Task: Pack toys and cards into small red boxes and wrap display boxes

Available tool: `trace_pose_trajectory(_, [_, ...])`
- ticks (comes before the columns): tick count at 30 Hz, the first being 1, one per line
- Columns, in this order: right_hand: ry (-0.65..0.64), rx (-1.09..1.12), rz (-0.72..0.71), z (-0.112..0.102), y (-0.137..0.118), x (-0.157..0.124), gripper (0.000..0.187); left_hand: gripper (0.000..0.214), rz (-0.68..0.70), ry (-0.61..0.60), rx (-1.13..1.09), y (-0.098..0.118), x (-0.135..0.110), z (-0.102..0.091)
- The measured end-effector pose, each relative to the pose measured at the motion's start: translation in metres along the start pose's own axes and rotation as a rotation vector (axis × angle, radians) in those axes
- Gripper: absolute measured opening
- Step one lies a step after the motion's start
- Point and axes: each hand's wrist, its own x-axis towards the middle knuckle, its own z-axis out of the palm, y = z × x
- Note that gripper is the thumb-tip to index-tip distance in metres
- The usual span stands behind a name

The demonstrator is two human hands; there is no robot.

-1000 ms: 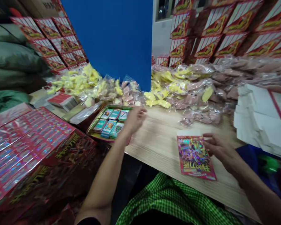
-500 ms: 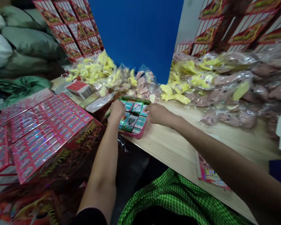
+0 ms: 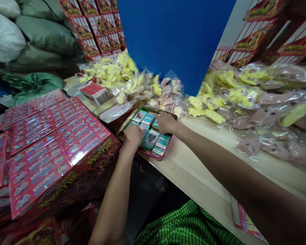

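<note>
A shallow tin with a pink outer side (image 3: pixel 156 157) rests on the table's front edge, holding several stacks of green-bordered trading cards (image 3: pixel 151 138). My left hand (image 3: pixel 133 136) is closed over the cards at the tin's near left, knuckles up. Across from it, my right hand (image 3: pixel 167 123) reaches in over the far right stacks with its fingers bent down onto the cards. Both sets of fingertips are partly hidden, so whether a card is pinched in either cannot be made out.
Left of the tin stand large red printed boxes (image 3: pixel 58 136). Bagged yellow and pink plush toys (image 3: pixel 244 98) are piled along the table's back, before a blue panel (image 3: pixel 173 44). A small red-and-white box (image 3: pixel 95 92) sits behind the tin. A pink printed packet (image 3: pixel 248 221) lies at right front.
The view has shifted, so the scene sits further right. My right hand has moved inward over the far cards, and my left hand has come from the tin's left rim onto the near-left cards.
</note>
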Motion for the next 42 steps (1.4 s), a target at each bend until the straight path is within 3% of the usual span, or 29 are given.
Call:
trace_pose_trajectory(5, [-0.026, 0.004, -0.030, -0.005, 0.009, 0.010, 0.066, 0.044, -0.126, 0.103, -0.036, 0.004, 0.012, 0.001])
trace_pose_trajectory(11, [-0.072, 0.021, -0.074, -0.010, 0.013, 0.014, 0.035, 0.044, -0.211, 0.107, -0.031, 0.005, 0.024, 0.014])
trace_pose_trajectory(16, [0.001, 0.006, -0.049, -0.003, 0.000, 0.004, 0.069, 0.046, -0.231, 0.097, -0.004, 0.005, 0.025, 0.008])
trace_pose_trajectory(20, [-0.020, 0.029, -0.046, -0.007, 0.002, 0.008, 0.058, 0.046, -0.218, 0.083, 0.033, 0.008, 0.021, 0.005])
trace_pose_trajectory(25, [-0.056, 0.062, -0.073, -0.015, 0.014, 0.013, 0.040, 0.043, -0.153, 0.038, 0.082, 0.011, 0.019, 0.001])
trace_pose_trajectory(32, [0.019, 0.078, -0.037, -0.002, 0.009, 0.008, 0.067, 0.037, 0.059, 0.045, 0.112, 0.036, 0.046, -0.014])
trace_pose_trajectory(38, [0.024, 0.071, 0.010, 0.008, 0.006, 0.009, 0.076, 0.031, 0.205, -0.070, 0.145, 0.045, 0.068, -0.014])
trace_pose_trajectory(42, [0.003, 0.061, 0.011, 0.002, 0.006, 0.013, 0.073, 0.029, 0.257, -0.089, 0.157, 0.042, 0.075, -0.011])
